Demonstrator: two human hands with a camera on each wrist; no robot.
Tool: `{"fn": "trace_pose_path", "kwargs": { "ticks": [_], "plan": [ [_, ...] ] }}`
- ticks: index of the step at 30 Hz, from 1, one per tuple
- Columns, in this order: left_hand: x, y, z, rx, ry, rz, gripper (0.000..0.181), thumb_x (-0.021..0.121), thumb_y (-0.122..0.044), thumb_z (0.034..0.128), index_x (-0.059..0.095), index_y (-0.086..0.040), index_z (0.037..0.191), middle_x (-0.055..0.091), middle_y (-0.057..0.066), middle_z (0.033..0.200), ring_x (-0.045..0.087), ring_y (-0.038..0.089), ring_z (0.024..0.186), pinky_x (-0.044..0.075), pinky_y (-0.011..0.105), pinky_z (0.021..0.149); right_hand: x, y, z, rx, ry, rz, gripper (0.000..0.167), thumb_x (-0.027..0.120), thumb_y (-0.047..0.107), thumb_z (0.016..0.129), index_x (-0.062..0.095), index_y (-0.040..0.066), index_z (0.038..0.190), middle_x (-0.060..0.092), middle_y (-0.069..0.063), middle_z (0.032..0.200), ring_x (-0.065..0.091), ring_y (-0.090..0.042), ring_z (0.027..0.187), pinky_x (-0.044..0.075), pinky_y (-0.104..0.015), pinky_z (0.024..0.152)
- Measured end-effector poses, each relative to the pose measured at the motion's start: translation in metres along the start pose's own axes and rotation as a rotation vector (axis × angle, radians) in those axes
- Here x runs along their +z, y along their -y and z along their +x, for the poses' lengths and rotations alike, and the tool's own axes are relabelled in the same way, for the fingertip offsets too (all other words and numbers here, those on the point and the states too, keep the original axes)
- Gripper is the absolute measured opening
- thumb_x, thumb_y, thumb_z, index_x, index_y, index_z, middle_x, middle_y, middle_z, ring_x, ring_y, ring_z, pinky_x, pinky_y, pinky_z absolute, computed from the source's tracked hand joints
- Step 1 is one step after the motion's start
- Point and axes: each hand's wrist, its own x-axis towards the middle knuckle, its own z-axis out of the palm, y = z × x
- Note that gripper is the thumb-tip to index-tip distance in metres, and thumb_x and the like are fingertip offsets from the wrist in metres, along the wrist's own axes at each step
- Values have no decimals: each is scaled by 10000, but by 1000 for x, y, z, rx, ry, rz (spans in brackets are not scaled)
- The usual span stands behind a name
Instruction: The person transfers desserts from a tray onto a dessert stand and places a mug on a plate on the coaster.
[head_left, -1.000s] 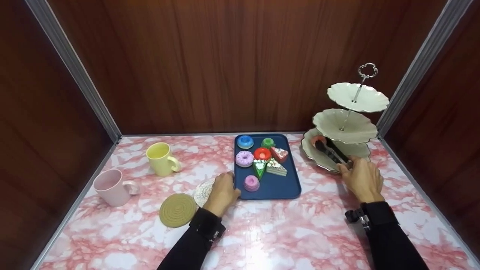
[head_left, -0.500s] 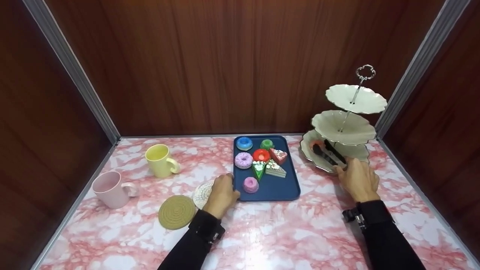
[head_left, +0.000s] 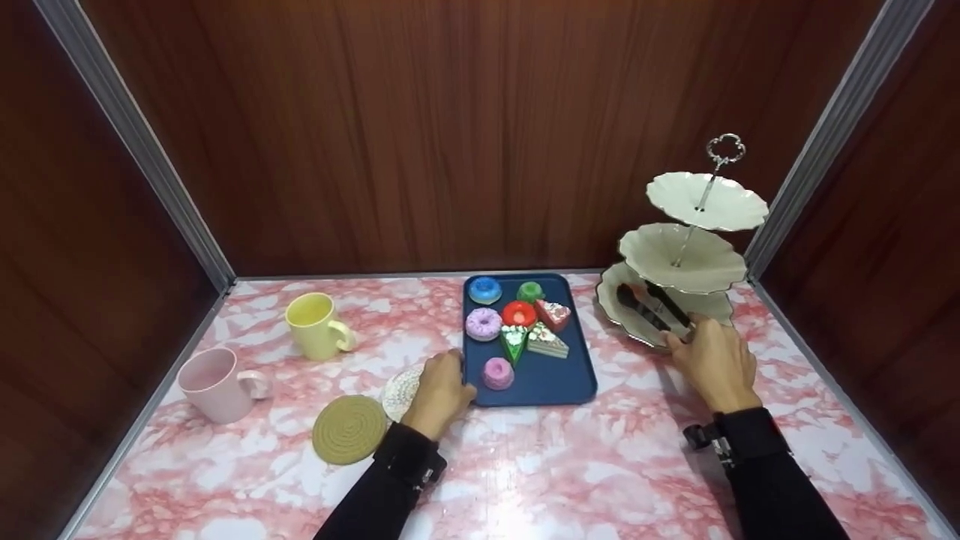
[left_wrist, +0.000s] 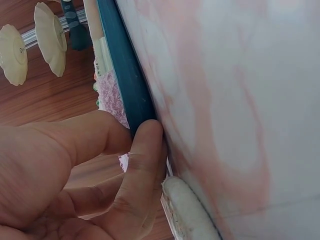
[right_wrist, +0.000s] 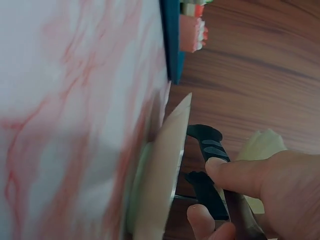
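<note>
My right hand (head_left: 715, 364) holds black tongs (head_left: 646, 313) at the bottom plate (head_left: 621, 322) of a three-tier cake stand. The tong tips are apart, and an orange-red ring-shaped piece (head_left: 640, 289) shows partly behind them on that plate. In the right wrist view, my thumb and fingers grip the tongs (right_wrist: 214, 150) close above the plate's edge. My left hand (head_left: 439, 394) pinches the left rim of a blue tray (head_left: 559, 384), thumb above and fingers below, as the left wrist view shows. On the tray lie several toy doughnuts and cakes, including a lilac doughnut (head_left: 484, 324) and a pink one (head_left: 498, 373).
A yellow mug (head_left: 318, 330) and a pink mug (head_left: 219, 386) stand at the left. A tan round coaster (head_left: 349, 430) lies beside a white patterned one (head_left: 399, 391), partly under my left hand. The stand's middle plate (head_left: 679, 259) overhangs the tongs. Wooden walls enclose the marbled table.
The tong tips have spread apart around the orange-red piece, which now sits lower behind them. My left hand stays on the tray rim. The whole view has shifted slightly.
</note>
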Motion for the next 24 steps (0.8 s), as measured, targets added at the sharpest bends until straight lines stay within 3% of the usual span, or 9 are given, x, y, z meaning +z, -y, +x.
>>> {"fn": "trace_pose_path", "kwargs": {
  "ticks": [5, 11, 19, 24],
  "plan": [
    [0, 1, -1, -11, 22, -13, 361, 708, -107, 684, 616, -50, 1029, 610, 86, 936, 594, 244, 889, 501, 391, 790, -3, 8, -4, -28, -19, 27, 382, 664, 548, 741, 635, 169, 778, 655, -111, 756, 599, -319, 668, 373, -406, 454],
    [-1, 1, -3, 10, 8, -14, 347, 706, -98, 676, 621, -46, 1009, 616, 84, 917, 597, 246, 882, 500, 390, 791, 0, 21, -8, -135, -59, 74, 310, 687, 490, 747, 618, 188, 734, 625, -75, 650, 554, -251, 562, 357, -358, 428],
    [2, 1, -4, 20, 1, -6, 361, 704, -99, 676, 620, -40, 1022, 614, 88, 926, 596, 253, 904, 496, 390, 803, 5, 36, -18, -199, -3, 111, 497, 647, 576, 742, 654, 148, 993, 589, -9, 638, 513, -200, 538, 327, -313, 446],
    [1, 3, -3, 45, -33, 20, 366, 704, -101, 664, 626, -29, 1015, 622, 91, 901, 601, 268, 895, 493, 400, 788, 9, 43, -19, -216, 55, 134, 420, 644, 562, 749, 625, 205, 969, 559, 4, 626, 507, -196, 552, 329, -318, 462]
  ]
}}
